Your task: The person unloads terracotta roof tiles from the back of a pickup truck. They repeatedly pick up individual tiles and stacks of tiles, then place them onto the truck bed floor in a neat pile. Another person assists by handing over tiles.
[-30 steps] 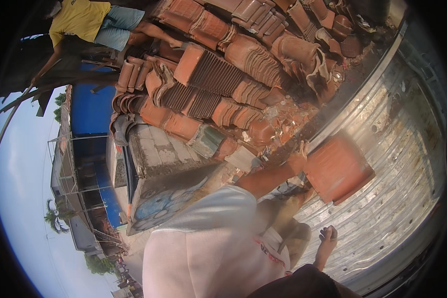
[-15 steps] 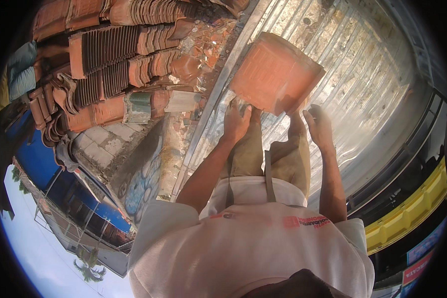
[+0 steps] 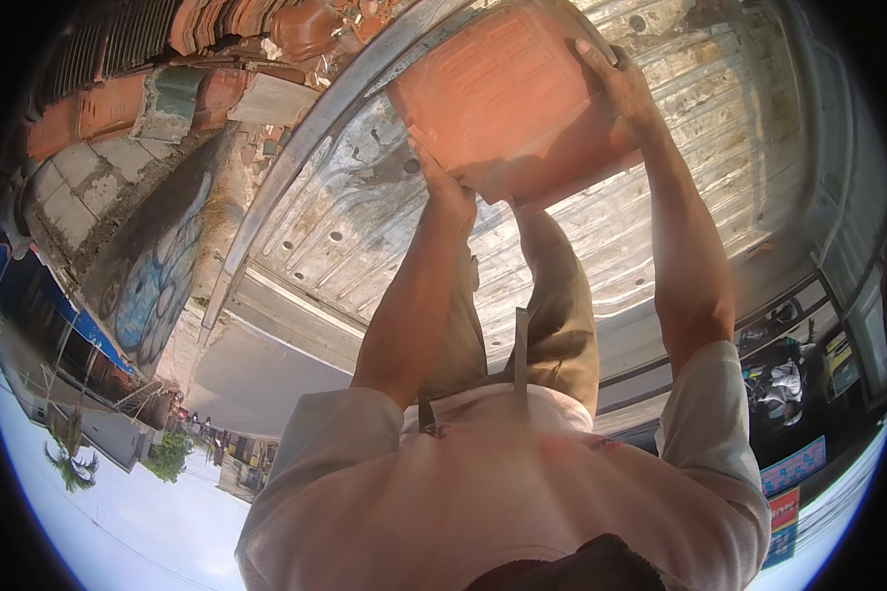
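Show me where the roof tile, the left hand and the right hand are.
roof tile [image 3: 508, 94], head view, middle of its flat orange face
left hand [image 3: 445, 185], head view, back of the hand at the tile's lower edge
right hand [image 3: 623, 87], head view, knuckles on the tile's right edge

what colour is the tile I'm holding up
Terracotta orange-red roof tile, faintly ribbed; the head view shows it.

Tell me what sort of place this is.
Most likely an outdoor loading spot for roof tiles, on a truck's metal bed. Both hands, left hand and right hand, grip a clay roof tile over the ribbed metal truck bed, with stacked roof tiles beside it and open sky.
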Demonstrator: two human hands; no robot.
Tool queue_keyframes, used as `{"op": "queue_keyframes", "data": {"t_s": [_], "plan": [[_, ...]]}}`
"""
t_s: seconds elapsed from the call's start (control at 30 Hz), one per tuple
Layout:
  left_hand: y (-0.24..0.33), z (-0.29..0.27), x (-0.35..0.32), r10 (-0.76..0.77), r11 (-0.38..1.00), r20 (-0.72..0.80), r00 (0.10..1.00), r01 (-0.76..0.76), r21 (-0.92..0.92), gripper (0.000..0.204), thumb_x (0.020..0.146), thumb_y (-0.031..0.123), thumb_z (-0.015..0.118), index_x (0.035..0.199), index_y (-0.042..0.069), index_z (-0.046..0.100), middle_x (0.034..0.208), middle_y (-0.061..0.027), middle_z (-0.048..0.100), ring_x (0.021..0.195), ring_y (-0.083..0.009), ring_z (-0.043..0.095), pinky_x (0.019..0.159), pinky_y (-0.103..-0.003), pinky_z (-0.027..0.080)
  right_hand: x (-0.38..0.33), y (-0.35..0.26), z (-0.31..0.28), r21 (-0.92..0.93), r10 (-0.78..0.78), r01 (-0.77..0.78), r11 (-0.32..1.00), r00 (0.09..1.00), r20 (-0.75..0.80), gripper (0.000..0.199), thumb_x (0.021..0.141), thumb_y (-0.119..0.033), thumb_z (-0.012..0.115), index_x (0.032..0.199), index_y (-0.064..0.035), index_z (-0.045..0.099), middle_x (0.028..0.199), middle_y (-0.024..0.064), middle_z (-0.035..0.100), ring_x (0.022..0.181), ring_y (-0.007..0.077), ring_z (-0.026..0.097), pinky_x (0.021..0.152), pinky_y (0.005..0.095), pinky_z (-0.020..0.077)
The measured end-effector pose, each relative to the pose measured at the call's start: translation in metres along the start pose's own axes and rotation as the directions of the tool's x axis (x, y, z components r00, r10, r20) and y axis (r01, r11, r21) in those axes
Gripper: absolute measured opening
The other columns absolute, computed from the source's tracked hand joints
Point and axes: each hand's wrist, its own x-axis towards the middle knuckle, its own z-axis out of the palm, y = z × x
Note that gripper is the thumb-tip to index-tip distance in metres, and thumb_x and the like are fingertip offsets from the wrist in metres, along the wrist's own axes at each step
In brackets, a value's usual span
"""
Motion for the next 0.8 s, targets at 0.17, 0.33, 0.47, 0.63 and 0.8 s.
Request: {"op": "queue_keyframes", "data": {"t_s": [0.17,0.33,0.47,0.63,0.8], "plan": [[-0.006,0.002,-0.001,-0.016,0.999,-0.031,0.999,0.015,-0.029,0.086,0.091,0.08,0.026,0.149,0.017,0.033,0.134,-0.0068,0.051,0.125,-0.0264,0.05,0.101,-0.044,0.045,-0.01,0.005,-0.003,-0.177,-0.124,0.104,0.979,0.986,-0.108,0.114,0.073,-0.076,0.066,0.138,0.014,0.042,0.122,0.0323,0.059,0.117,0.0381,0.059,0.096,0.0428,0.0494],[-0.013,0.003,-0.001,-0.019,1.0,-0.201,0.98,0.022,0.011,0.085,0.094,0.075,0.023,0.147,0.009,0.036,0.136,-0.0071,0.052,0.126,-0.0243,0.049,0.104,-0.036,0.04,-0.012,-0.004,-0.002,-0.193,-0.016,0.002,0.981,0.998,-0.069,0.1,0.076,-0.069,0.07,0.131,0.0118,0.05,0.113,0.0254,0.063,0.105,0.0303,0.064,0.089,0.0377,0.0512],[-0.013,0.012,-0.013,-0.014,0.989,-0.274,0.962,0.054,0.141,0.082,0.098,0.07,0.019,0.149,0.007,0.033,0.145,-0.0095,0.046,0.132,-0.0241,0.046,0.107,-0.036,0.037,-0.012,-0.014,-0.006,-0.24,0.008,-0.017,0.971,0.999,-0.037,0.085,0.083,-0.064,0.068,0.124,0.0102,0.056,0.104,0.0185,0.066,0.096,0.0246,0.065,0.084,0.0355,0.0516],[0.0,0.008,-0.012,-0.092,0.994,-0.178,0.98,0.101,0.043,0.078,0.101,0.062,0.03,0.154,0.006,0.022,0.152,-0.0123,0.036,0.136,-0.0242,0.04,0.11,-0.04,0.034,-0.004,-0.006,-0.018,-0.276,-0.04,0.04,0.96,0.999,0.005,0.079,0.085,-0.062,0.067,0.116,0.0095,0.06,0.1,0.0162,0.067,0.093,0.0216,0.064,0.08,0.0341,0.0507],[0.003,0.005,-0.013,-0.002,1.0,-0.007,1.0,0.001,-0.026,0.078,0.098,0.062,0.043,0.148,0.003,0.032,0.148,-0.0132,0.041,0.136,-0.0243,0.041,0.109,-0.041,0.037,0.006,-0.015,-0.031,-0.235,-0.056,0.076,0.969,0.994,0.092,0.081,0.085,-0.062,0.066,0.12,0.0109,0.058,0.105,0.0193,0.067,0.096,0.0248,0.064,0.085,0.0348,0.0502]]}}
